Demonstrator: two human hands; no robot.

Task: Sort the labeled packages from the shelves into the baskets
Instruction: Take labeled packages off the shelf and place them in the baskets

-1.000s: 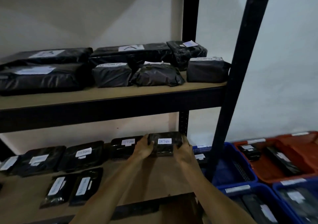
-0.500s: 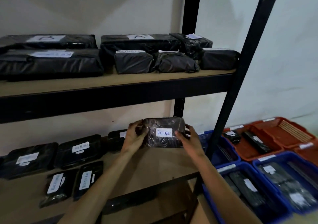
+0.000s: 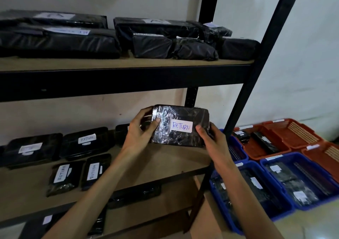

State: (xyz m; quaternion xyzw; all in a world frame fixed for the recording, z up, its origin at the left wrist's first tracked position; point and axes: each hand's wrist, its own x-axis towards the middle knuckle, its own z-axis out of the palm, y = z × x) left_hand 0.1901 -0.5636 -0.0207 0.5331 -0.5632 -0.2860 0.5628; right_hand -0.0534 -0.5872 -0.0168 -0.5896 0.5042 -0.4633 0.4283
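A black plastic-wrapped package (image 3: 180,116) with a white label reading RETURN is held up above the middle shelf (image 3: 165,162), its label facing me. My left hand (image 3: 140,131) grips its left end, thumb on the front. My right hand (image 3: 211,139) grips its lower right corner. Several more black labeled packages (image 3: 86,142) lie on the middle shelf to the left. Blue baskets (image 3: 275,159) and orange baskets (image 3: 256,153) holding packages sit on the floor to the right.
The upper shelf (image 3: 128,64) carries several larger black packages. A black shelf post (image 3: 256,70) stands between my hands and the baskets. A lower shelf holds more packages (image 3: 134,195). A white wall is behind.
Both hands lifted the RETURN package off the middle shelf and raised it toward me, turning its label to face the camera. The view has also moved closer.
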